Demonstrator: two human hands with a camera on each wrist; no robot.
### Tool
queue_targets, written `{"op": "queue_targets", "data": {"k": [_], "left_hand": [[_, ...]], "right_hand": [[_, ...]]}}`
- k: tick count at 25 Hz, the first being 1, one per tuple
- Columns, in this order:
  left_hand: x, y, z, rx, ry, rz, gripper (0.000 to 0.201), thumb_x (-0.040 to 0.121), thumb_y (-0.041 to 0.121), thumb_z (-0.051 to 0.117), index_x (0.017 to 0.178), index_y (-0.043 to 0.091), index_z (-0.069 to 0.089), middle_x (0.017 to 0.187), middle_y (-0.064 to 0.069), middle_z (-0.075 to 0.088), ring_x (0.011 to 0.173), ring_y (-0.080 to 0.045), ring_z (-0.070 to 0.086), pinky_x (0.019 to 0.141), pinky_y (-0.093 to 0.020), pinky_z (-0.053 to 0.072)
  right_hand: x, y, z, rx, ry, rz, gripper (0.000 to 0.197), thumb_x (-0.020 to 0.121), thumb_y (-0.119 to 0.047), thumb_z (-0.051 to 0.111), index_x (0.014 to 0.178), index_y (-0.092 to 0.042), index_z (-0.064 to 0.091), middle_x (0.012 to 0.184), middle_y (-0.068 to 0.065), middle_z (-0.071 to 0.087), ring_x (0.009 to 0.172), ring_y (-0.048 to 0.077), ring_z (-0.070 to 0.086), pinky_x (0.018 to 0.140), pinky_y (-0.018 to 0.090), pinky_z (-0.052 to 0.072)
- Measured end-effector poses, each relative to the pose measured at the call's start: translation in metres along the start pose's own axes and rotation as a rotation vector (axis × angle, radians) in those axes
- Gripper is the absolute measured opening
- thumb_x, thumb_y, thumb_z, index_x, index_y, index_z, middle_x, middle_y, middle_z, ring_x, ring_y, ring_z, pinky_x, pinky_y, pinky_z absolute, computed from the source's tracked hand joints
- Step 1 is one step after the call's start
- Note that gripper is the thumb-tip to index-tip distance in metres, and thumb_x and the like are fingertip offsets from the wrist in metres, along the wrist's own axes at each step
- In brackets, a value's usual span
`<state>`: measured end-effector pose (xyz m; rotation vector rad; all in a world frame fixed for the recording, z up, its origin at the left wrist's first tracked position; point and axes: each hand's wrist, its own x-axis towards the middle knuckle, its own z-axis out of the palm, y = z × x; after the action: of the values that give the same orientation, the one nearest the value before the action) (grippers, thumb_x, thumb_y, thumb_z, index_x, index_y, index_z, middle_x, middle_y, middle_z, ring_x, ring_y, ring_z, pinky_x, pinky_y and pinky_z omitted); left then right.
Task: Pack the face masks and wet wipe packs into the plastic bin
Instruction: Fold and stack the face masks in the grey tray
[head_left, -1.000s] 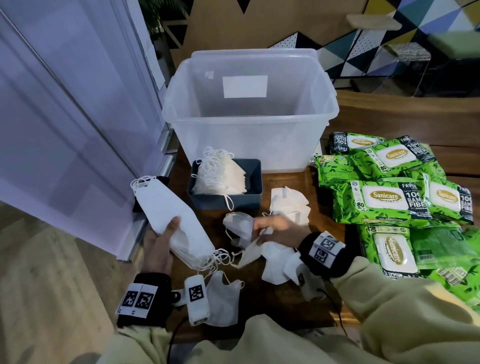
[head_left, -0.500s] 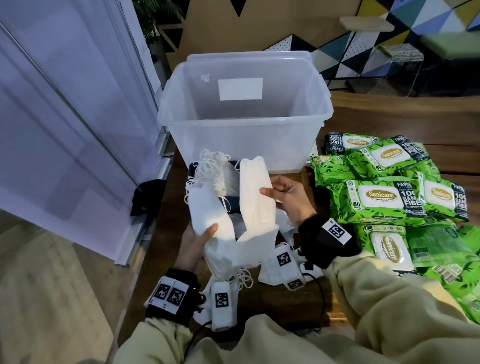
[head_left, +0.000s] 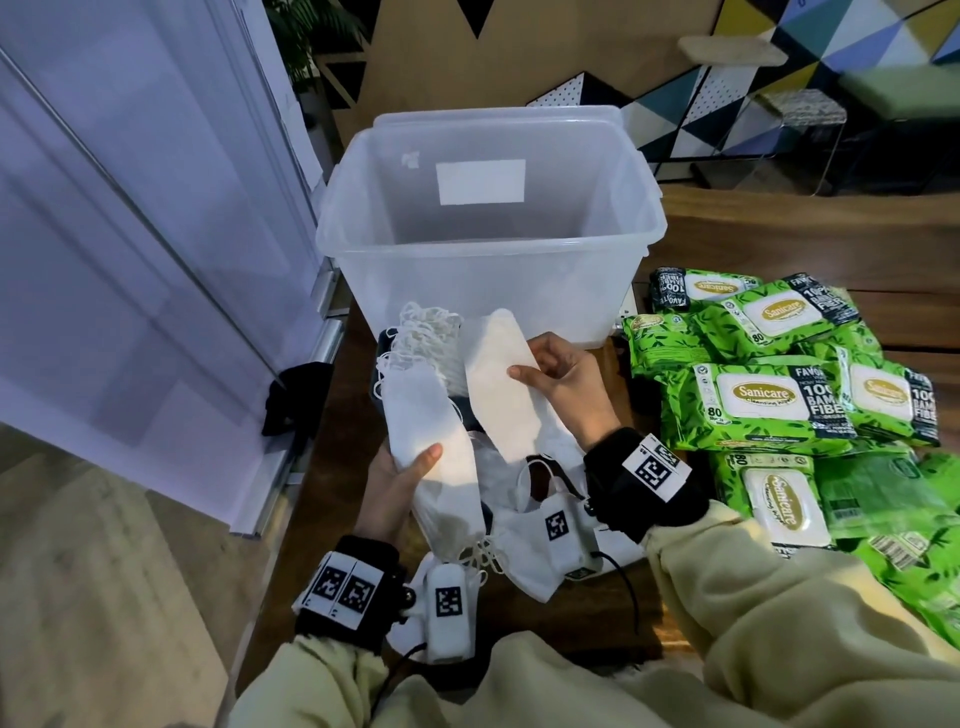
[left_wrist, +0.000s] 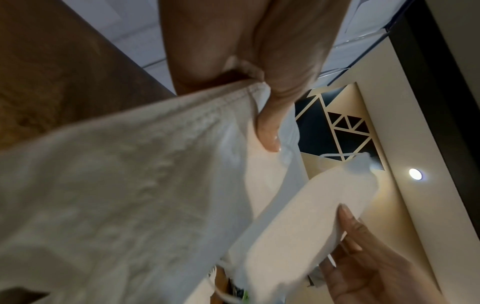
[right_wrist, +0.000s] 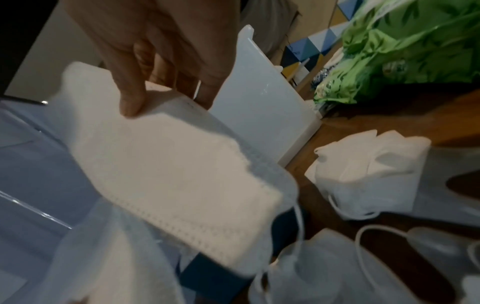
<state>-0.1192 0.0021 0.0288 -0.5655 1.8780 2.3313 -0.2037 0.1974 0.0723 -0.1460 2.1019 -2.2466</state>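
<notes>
My left hand (head_left: 402, 480) grips a stack of white face masks (head_left: 436, 447), thumb on top (left_wrist: 267, 131). My right hand (head_left: 561, 387) pinches one folded white mask (head_left: 506, 384) between thumb and fingers (right_wrist: 130, 96), held beside the stack. Both are above the table in front of the clear plastic bin (head_left: 488, 280), which looks empty. More loose masks (head_left: 540, 540) lie on the table under my hands (right_wrist: 363, 174). Green wet wipe packs (head_left: 769, 405) are piled to the right.
A small dark blue tray (head_left: 387, 343) with more masks (head_left: 431, 332) sits between my hands and the bin. A white glass partition (head_left: 130, 234) runs along the table's left edge. A dark cloth (head_left: 293, 395) hangs at that edge. Wood table (head_left: 779, 234) extends behind the wipes.
My right hand picked a single mask off the table and raised it. My left hand carried its stack from the left edge in toward the middle, beside that mask.
</notes>
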Motion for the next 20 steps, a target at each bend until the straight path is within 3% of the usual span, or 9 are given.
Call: {"op": "queue_targets", "data": {"k": [5, 8, 11, 13, 15, 17, 18, 20], "left_hand": [[-0.002, 0.001, 0.014, 0.001, -0.022, 0.011, 0.051, 0.076, 0.006, 0.072, 0.124, 0.009, 0.054, 0.112, -0.006, 0.066, 0.097, -0.017, 0.065, 0.071, -0.022, 0.055], [-0.006, -0.006, 0.017, 0.027, -0.089, -0.014, 0.057, 0.067, 0.015, 0.068, 0.121, 0.001, 0.056, 0.113, -0.011, 0.067, 0.098, -0.020, 0.067, 0.075, -0.025, 0.056], [-0.008, -0.009, 0.016, -0.043, -0.071, -0.128, 0.031, 0.087, 0.005, 0.054, 0.117, -0.004, 0.057, 0.103, -0.015, 0.070, 0.088, -0.022, 0.069, 0.071, -0.028, 0.057], [-0.008, -0.009, 0.017, -0.073, 0.002, -0.187, 0.021, 0.095, 0.004, 0.043, 0.105, 0.002, 0.061, 0.094, -0.012, 0.070, 0.082, -0.021, 0.068, 0.075, -0.031, 0.056], [-0.007, -0.006, 0.018, -0.142, 0.070, -0.224, 0.026, 0.099, 0.023, 0.042, 0.098, 0.007, 0.062, 0.100, -0.014, 0.068, 0.090, -0.024, 0.064, 0.087, -0.038, 0.049], [-0.007, -0.001, 0.018, -0.259, 0.069, -0.243, 0.047, 0.097, 0.049, 0.033, 0.106, 0.011, 0.060, 0.107, -0.014, 0.067, 0.100, -0.025, 0.062, 0.089, -0.039, 0.048], [-0.008, 0.001, 0.018, -0.264, 0.064, -0.250, 0.052, 0.094, 0.054, 0.034, 0.111, 0.011, 0.059, 0.109, -0.014, 0.067, 0.103, -0.027, 0.062, 0.089, -0.041, 0.048], [-0.010, -0.001, 0.016, -0.174, 0.057, -0.245, 0.049, 0.092, 0.045, 0.051, 0.120, 0.005, 0.056, 0.111, -0.019, 0.067, 0.104, -0.033, 0.063, 0.093, -0.047, 0.049]], "right_hand": [[0.000, 0.005, 0.019, 0.113, 0.029, 0.146, 0.022, 0.075, 0.010, 0.067, 0.078, -0.010, 0.059, 0.061, -0.004, 0.065, 0.058, 0.006, 0.060, 0.062, 0.020, 0.049], [-0.007, 0.025, 0.037, -0.032, -0.025, 0.189, 0.030, 0.073, 0.009, 0.071, 0.083, -0.015, 0.056, 0.072, 0.004, 0.061, 0.067, 0.013, 0.059, 0.067, 0.025, 0.049], [-0.015, 0.036, 0.046, -0.241, -0.040, 0.177, 0.033, 0.072, 0.000, 0.075, 0.092, -0.018, 0.054, 0.075, 0.000, 0.059, 0.074, 0.018, 0.056, 0.074, 0.032, 0.048], [-0.020, 0.035, 0.050, -0.342, -0.061, 0.137, 0.034, 0.073, -0.004, 0.075, 0.100, -0.016, 0.055, 0.077, -0.001, 0.057, 0.074, 0.016, 0.054, 0.075, 0.028, 0.047], [-0.026, 0.030, 0.057, -0.450, -0.058, 0.066, 0.037, 0.075, -0.005, 0.073, 0.107, -0.009, 0.056, 0.080, 0.000, 0.055, 0.071, 0.015, 0.051, 0.066, 0.016, 0.040], [-0.028, 0.030, 0.063, -0.525, -0.037, 0.021, 0.039, 0.076, -0.005, 0.072, 0.111, -0.005, 0.055, 0.083, 0.003, 0.054, 0.070, 0.016, 0.048, 0.060, 0.014, 0.033], [-0.029, 0.030, 0.066, -0.540, -0.036, 0.014, 0.040, 0.076, -0.005, 0.072, 0.112, -0.004, 0.054, 0.085, 0.006, 0.054, 0.071, 0.017, 0.048, 0.061, 0.015, 0.032], [-0.031, 0.029, 0.070, -0.555, -0.035, -0.001, 0.039, 0.078, -0.006, 0.071, 0.113, -0.004, 0.053, 0.093, 0.012, 0.058, 0.077, 0.016, 0.049, 0.068, 0.015, 0.033]]}}
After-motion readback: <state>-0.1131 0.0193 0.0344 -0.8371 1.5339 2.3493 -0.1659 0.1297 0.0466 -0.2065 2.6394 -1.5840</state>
